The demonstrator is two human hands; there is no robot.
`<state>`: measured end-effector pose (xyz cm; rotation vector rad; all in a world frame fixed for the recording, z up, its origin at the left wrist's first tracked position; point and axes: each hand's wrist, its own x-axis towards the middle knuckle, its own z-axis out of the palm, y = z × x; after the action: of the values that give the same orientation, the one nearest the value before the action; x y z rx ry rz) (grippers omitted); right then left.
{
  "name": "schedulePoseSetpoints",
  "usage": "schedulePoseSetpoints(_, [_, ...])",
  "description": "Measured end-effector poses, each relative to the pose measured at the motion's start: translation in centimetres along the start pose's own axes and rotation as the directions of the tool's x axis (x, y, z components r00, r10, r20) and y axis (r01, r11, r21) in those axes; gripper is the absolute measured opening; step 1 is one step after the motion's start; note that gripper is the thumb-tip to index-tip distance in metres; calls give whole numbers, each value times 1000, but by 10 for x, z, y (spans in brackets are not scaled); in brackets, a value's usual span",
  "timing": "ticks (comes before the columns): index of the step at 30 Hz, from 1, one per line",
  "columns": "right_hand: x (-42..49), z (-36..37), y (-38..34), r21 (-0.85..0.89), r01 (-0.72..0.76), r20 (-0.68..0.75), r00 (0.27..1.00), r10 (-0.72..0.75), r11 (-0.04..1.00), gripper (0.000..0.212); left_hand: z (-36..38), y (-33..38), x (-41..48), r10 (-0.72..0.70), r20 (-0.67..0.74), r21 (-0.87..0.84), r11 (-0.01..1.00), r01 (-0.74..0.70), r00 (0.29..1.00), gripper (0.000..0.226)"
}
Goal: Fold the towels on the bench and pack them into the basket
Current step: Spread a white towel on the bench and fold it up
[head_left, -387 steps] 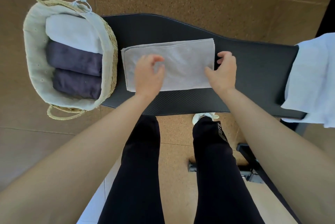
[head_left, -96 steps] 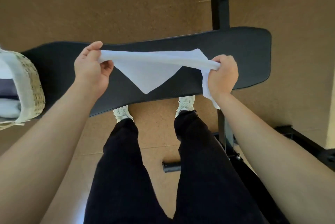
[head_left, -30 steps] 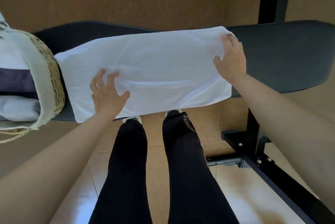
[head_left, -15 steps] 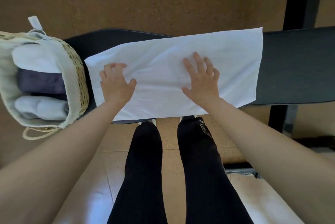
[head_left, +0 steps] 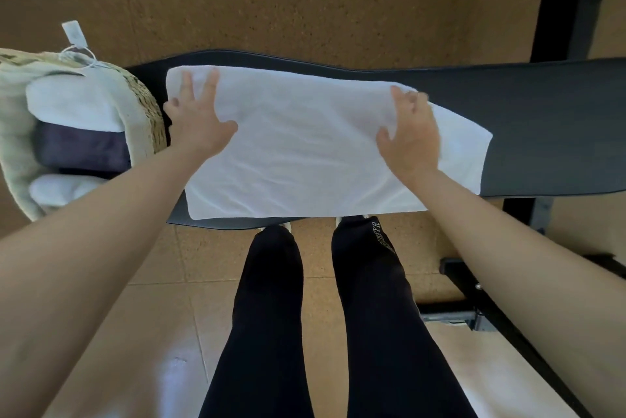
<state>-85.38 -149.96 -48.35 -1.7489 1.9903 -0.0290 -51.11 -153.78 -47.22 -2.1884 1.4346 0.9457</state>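
left grip (head_left: 198, 123) flat and palm down, fingers splayed, right grip (head_left: 411, 138) palm down, fingers curled

Plain white towel (head_left: 305, 150) on a black worktop (head_left: 548, 133).
The basket (head_left: 154, 119) is woven straw-tan with a cream liner (head_left: 13, 136), its folded towels (head_left: 71, 102) white and dark purple; floor (head_left: 305, 4) speckled tan, trousers (head_left: 271, 316) black.

The white towel (head_left: 305, 146) lay spread along the black worktop (head_left: 542, 133), a bit wrinkled. The left hand (head_left: 198, 126) pressed on its far left corner, fingers straight and splayed. The right hand (head_left: 411, 139) sat toward the right end, fingers curled at the far edge. The basket (head_left: 149, 112) was right at the worktop's left end, with white folded towels (head_left: 71, 102) and a dark towel (head_left: 81, 150) between them inside.
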Motion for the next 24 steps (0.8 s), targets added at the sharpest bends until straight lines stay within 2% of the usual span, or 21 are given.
schedulePoseSetpoints(2, [16, -9, 21, -100, -90, -6, 996, 90, 991, 65, -1, 2, 2, -16, -24, -12, 1000, 15, 1000, 85])
schedulePoseSetpoints(5, [37, -16, 47, -224, -135, 124, 978, 166, 965, 68, -1, 7, 6, -38, -37, 7, 999, 38, 999, 86])
schedulePoseSetpoints(10, [71, -26, 57, -230, -107, 235, 958, 162, 967, 61, -3, 11, 17, -44, -40, 48, 998, 46, 998, 89])
schedulePoseSetpoints(16, [89, -36, 59, -258, -116, 264, 946, 186, 959, 53, -23, 13, 42, -72, -31, 80, 994, 75, 997, 83])
schedulePoseSetpoints(20, [83, -37, 63, -187, -116, 237, 958, 159, 976, 64, -43, 29, 54, -135, 15, 112, 985, 132, 991, 74])
schedulePoseSetpoints(22, [75, -38, 66, -126, -115, 178, 975, 136, 985, 68, -44, 38, 51, -128, -29, 150, 980, 131, 991, 77])
schedulePoseSetpoints(24, [64, -41, 69, -69, -135, 83, 987, 141, 988, 67, -35, 51, 36, -37, -125, 153, 987, 56, 991, 81])
